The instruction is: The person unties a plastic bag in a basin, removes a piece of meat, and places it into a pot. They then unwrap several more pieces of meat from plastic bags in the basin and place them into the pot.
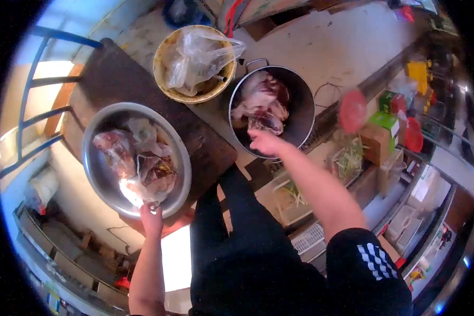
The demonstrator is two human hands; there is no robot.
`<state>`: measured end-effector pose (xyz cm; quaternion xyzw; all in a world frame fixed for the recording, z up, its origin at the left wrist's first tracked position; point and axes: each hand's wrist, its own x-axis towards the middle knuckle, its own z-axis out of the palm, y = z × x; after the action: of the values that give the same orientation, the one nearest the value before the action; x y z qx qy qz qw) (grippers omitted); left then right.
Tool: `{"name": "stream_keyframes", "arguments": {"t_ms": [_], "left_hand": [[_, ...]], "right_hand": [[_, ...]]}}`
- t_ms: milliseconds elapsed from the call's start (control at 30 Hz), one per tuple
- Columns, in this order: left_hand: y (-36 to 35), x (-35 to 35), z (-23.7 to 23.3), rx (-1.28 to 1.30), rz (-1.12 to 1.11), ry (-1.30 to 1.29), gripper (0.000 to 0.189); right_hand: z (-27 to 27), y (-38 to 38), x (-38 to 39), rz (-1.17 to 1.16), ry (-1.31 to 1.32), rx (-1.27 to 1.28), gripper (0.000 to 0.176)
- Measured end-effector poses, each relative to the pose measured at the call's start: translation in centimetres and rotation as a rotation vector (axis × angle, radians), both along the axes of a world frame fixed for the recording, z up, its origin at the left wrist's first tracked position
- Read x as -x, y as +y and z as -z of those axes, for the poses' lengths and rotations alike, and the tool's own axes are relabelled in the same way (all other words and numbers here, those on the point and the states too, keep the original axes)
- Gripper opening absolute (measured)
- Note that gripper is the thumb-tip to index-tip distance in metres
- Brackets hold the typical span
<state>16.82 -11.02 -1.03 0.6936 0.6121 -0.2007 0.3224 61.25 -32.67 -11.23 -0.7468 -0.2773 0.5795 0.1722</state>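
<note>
A grey metal basin (183, 158) on the left holds raw meat (113, 150) partly wrapped in a clear plastic bag (142, 129). At its near rim is my left hand (151, 213), fingers closed on the near end of the plastic, where glare whitens the bag. To the right stands a deep metal pot (303, 113) with big chunks of raw meat (266, 100) inside. My right hand (266, 142) reaches over the pot's near edge, just below the meat. Its thumb and a finger are apart, and nothing shows between them.
The basin rests on a dark wooden table (210, 142). Behind it stands a yellowish bucket (160, 68) topped with a plastic bag (195, 58). A blue metal frame (37, 84) rises at left. Green vegetables (347, 158) and boxes (376, 139) line the right.
</note>
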Motion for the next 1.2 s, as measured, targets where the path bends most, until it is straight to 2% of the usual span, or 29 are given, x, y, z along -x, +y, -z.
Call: {"name": "stream_keyframes", "arguments": {"t_ms": [67, 100, 200, 267, 300, 333, 367, 433, 500, 533, 600, 633, 700, 833, 900, 933, 1000, 1067, 1100, 1133, 1167, 1200], "left_hand": [[-0.6, -0.8, -0.2, 0.064, 0.043, -0.012, 0.034], [-0.9, -0.8, 0.0, 0.059, 0.037, -0.007, 0.034], [-2.1, -1.1, 0.4, 0.057, -0.011, -0.105, 0.033], [-2.2, -1.6, 0.3, 0.069, -0.049, -0.113, 0.033], [-2.2, -1.5, 0.2, 0.08, -0.075, -0.124, 0.033], [-2.4, -0.9, 0.8, 0.047, -0.098, -0.14, 0.033], [-2.5, -0.9, 0.7, 0.041, -0.114, -0.126, 0.033], [-2.4, -1.2, 0.8, 0.095, -0.241, -0.1, 0.033], [-2.8, 0.4, 2.2, 0.066, -0.189, -0.077, 0.031], [-2.9, 1.0, 2.9, 0.081, -0.169, -0.064, 0.03], [-3.0, 2.0, 4.4, 0.101, -0.155, -0.055, 0.029], [-3.2, 2.5, 4.9, 0.114, -0.165, -0.041, 0.029], [-3.0, 2.4, 5.0, 0.113, -0.266, 0.0, 0.03], [-3.4, 3.4, 6.3, 0.135, -0.371, -0.11, 0.03], [-3.1, 3.2, 6.8, 0.143, -0.378, -0.121, 0.03], [-2.9, 2.9, 6.9, 0.165, -0.412, -0.16, 0.03], [-3.1, 2.7, 7.4, 0.173, -0.465, -0.183, 0.03], [-3.1, 2.7, 8.3, 0.151, -0.471, -0.243, 0.027], [-3.2, 2.4, 8.8, 0.117, -0.462, -0.236, 0.026], [-2.7, 1.4, 8.7, 0.051, -0.413, -0.252, 0.025], [-2.0, 0.7, 8.6, 0.058, -0.386, -0.223, 0.026], [-1.3, 0.3, 8.7, 0.032, -0.364, -0.204, 0.026]], "right_hand": [[-3.3, 1.9, 1.8, -0.065, -0.087, 0.147, 0.052], [-3.3, 1.5, 2.9, -0.094, -0.158, 0.074, 0.05], [-2.9, 0.5, 3.3, -0.186, -0.132, 0.168, 0.053], [-1.2, 0.0, 3.0, -0.206, -0.366, 0.222, 0.06], [-1.2, 0.8, 2.3, -0.167, -0.421, 0.173, 0.069], [-0.9, 1.8, 1.4, -0.233, -0.493, 0.228, 0.076], [-0.1, 3.2, 0.4, -0.245, -0.528, 0.278, 0.084], [2.8, 4.4, -1.3, -0.262, -0.625, 0.259, 0.082], [6.7, 5.5, -2.4, -0.406, -0.752, 0.31, 0.098], [8.4, 5.9, -2.5, -0.412, -0.743, 0.308, 0.098], [10.9, 6.9, -2.5, -0.44, -0.92, 0.216, 0.101], [11.9, 7.2, -2.7, -0.456, -0.906, 0.222, 0.101], [13.8, 7.0, -3.5, -0.517, -1.011, 0.234, 0.106], [18.6, 5.0, -8.0, -0.635, -0.969, 0.123, 0.106], [17.3, 7.4, -10.5, -0.707, -0.789, 0.389, 0.099], [15.3, 8.0, -10.5, -0.44, -0.811, 0.236, 0.088], [20.0, 5.1, -14.6, -0.09, -0.417, 0.206, 0.081], [17.1, 7.4, -12.6, -0.04, -0.64, 0.339, 0.038], [17.0, 7.3, -13.0, -0.18, -0.691, 0.341, 0.041], [20.0, 6.3, -15.0, -0.282, -0.73, 0.489, 0.066], [18.7, 6.1, -14.7, -0.44, -0.725, 0.171, 0.067], [18.3, 6.7, -14.4, -0.161, -0.573, 0.164, 0.068]]}}
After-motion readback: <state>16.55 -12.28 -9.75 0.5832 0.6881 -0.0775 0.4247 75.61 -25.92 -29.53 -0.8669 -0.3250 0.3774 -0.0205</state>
